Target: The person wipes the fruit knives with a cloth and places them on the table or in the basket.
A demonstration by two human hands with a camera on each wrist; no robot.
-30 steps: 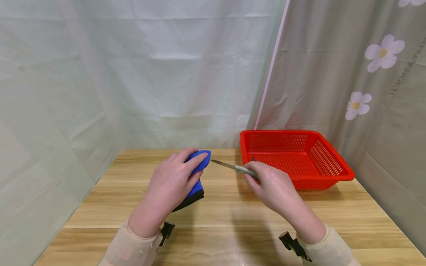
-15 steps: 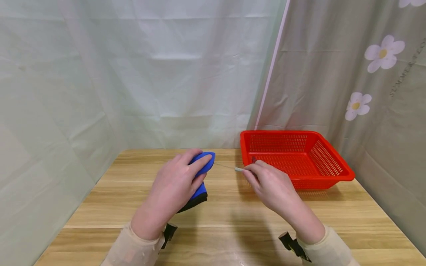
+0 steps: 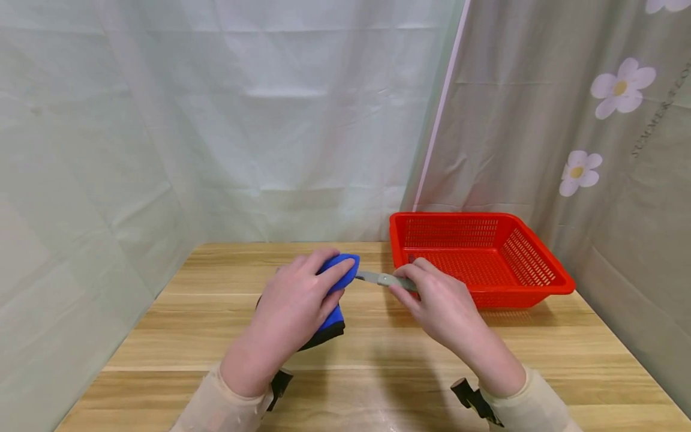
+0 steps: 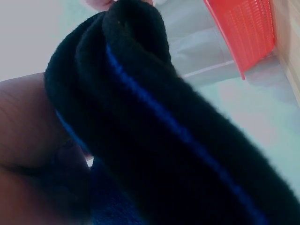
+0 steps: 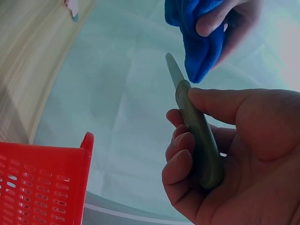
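Observation:
My left hand [image 3: 296, 299] grips a folded blue cloth [image 3: 332, 317] with a black edge, its folds filling much of the left wrist view. In my right hand [image 3: 439, 300] is a small knife [image 3: 385, 280] with a grey-green handle, fingers curled round it and the thumb lying along it. The blade points left at the cloth. Its tip sits at the cloth's edge in the head view; the right wrist view shows the blade [image 5: 174, 70] beside the cloth [image 5: 201, 42], and I cannot tell whether they touch. Both hands are above the table.
A red plastic basket [image 3: 540, 287] with perforated walls stands at the back right of the wooden table [image 3: 178, 336], just behind my right hand. Pale curtains [image 3: 302, 120] hang around the back and sides of the table.
My left hand has moved right and slightly down with the cloth, closing the gap to the blade. The knife has turned in my right hand, edge-on midway and now showing the blade's flat.

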